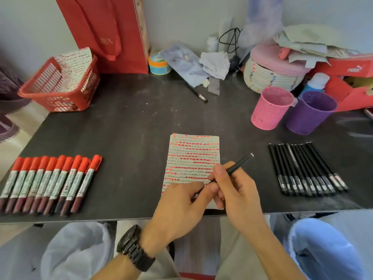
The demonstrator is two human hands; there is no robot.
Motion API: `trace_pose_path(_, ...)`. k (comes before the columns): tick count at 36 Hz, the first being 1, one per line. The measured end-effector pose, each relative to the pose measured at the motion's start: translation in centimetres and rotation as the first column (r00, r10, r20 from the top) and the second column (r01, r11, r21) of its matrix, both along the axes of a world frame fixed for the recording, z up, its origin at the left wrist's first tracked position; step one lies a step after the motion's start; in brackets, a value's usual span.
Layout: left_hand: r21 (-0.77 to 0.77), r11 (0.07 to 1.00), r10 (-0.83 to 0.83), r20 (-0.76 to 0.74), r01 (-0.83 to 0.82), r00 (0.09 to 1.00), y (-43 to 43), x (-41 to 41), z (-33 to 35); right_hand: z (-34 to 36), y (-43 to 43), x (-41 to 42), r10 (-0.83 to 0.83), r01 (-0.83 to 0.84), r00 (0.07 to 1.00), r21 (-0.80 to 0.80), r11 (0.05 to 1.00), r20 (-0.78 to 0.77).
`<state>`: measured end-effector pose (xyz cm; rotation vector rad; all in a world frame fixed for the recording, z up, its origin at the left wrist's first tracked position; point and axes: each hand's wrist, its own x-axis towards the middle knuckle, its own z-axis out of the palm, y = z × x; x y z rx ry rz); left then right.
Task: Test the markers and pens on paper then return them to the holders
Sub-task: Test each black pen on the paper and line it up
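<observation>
Pen, black, is gripped in the curled right hand over the paper; the left hand pinches its lower end, probably the cap, though blur hides it. Pull straight, barrel steady. Spare pens lie right, red markers left, pink holder and purple holder beyond; nothing blocks.

PUMA wordmark, white, on red shoebox; gold lettering on red bag unreadable; marker labels blurred.
</observation>
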<state>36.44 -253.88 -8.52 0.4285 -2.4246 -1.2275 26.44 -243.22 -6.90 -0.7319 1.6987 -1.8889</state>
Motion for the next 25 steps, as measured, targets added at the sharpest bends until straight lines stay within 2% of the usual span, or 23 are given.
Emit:
trace_pose_path(3, -0.090, 0.994, 0.074, 0.083, -0.066, 0.994, -0.5, 0.3, 0.1, -0.1, 0.4, -0.8, 0.000, 0.001, 1.000, -0.038, 0.999, 0.011)
trace_pose_path(5, -0.163, 0.981, 0.134, 0.147, -0.110, 0.980, -0.9, 0.6, -0.5, -0.4, 0.8, -1.8, -0.055, 0.058, 0.996, -0.053, 0.997, 0.070)
trace_pose_path(9, -0.363, 0.926, 0.147, 0.096, -0.103, 0.985, -1.8, 1.1, -1.6, -1.2, 1.8, -3.7, -0.184, 0.187, 0.974, -0.014, 0.982, 0.131)
trace_pose_path(13, -0.326, 0.943, 0.122, 0.151, -0.067, 0.981, -1.3, 0.5, -2.9, -2.3, 2.1, -4.5, -0.214, 0.206, 0.974, 0.095, 0.974, 0.078)
trace_pose_path(19, -0.327, 0.928, 0.236, 0.154, -0.176, 0.959, 0.1, -0.9, -3.8, -3.2, 1.0, -4.3, -0.103, 0.109, 0.994, 0.204, 0.973, -0.039)
trace_pose_path(25, -0.349, 0.913, 0.260, 0.103, -0.210, 0.960, 0.3, -1.2, -4.0, -4.0, -0.1, -3.4, -0.192, 0.250, 0.954, 0.256, 0.934, -0.232)
